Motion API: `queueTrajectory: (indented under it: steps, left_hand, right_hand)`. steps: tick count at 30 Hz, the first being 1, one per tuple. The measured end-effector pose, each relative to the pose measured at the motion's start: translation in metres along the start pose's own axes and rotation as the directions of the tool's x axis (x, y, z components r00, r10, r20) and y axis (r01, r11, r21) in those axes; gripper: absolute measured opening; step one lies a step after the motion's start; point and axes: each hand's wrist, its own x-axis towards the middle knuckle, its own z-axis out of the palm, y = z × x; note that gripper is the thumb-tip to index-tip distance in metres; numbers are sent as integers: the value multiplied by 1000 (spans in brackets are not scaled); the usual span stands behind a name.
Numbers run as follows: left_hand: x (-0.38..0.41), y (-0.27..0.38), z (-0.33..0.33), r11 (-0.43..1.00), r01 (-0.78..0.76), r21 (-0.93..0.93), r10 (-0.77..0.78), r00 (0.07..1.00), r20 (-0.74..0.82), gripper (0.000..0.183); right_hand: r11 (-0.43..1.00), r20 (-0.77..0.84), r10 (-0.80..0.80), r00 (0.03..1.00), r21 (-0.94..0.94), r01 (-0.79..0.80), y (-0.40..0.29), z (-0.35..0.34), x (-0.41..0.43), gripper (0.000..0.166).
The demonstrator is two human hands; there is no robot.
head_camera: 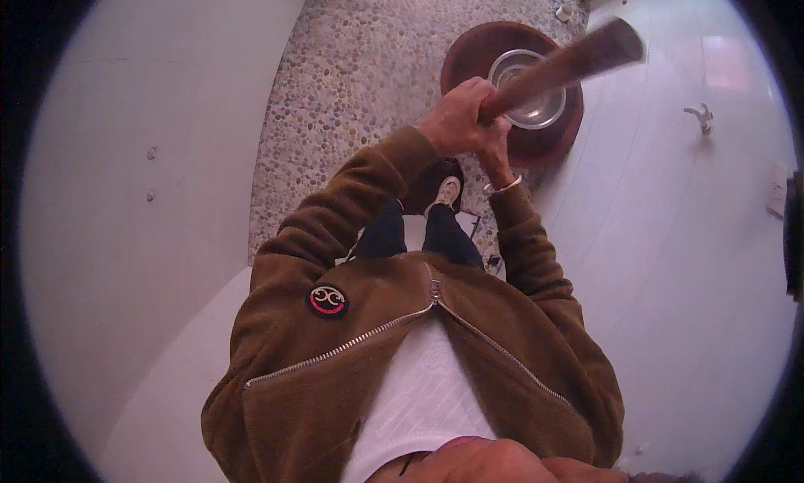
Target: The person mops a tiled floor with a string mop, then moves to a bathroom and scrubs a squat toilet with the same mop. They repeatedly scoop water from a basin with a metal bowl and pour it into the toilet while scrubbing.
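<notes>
My left hand (461, 114) is closed around a thick brown pole (565, 65) that looks wooden. Close by and partly behind it, my right hand (496, 138) also grips the pole; much of this hand is hidden. The pole slants up and to the right from my hands, and its thick far end is a little blurred. Below it stands a wide reddish-brown round vessel (465, 53). A shiny round bowl (541, 120), glass or metal, sits within its rim, partly covered by the pole. The pole's lower end cannot be made out.
Pebbled flooring (358, 62) runs between pale walls on both sides. A white tap or hook (702, 116) juts from the right wall, with a switch-like box (777, 194) farther right. A small white cup-like object (563, 13) lies beyond the vessel. My shoe (447, 191) shows below my arms.
</notes>
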Motion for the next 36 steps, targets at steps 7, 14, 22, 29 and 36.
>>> queueTrajectory:
  steps: [7,14,22,29,36]
  left_hand:
    - [-133,-104,-42,753,427,-501,-509,860,-31,23]
    - [-261,-143,-98,596,661,-456,-769,634,-85,11]
    - [-311,-129,-109,561,568,-602,-821,475,-317,7]
    - [-358,-108,-72,533,578,-618,-843,427,-328,9]
    - [-387,-129,-62,453,562,-692,-873,438,-216,9]
  right_hand:
    - [980,-107,145,984,154,-127,-18,34,-12,15]
    - [947,-45,189,981,272,-170,-18,40,-23,13]
    - [953,3,112,994,282,-109,-2,39,-27,13]
    - [944,-47,130,990,312,-109,-17,50,-35,16]
    - [962,-82,127,988,252,-103,-23,56,-58,13]
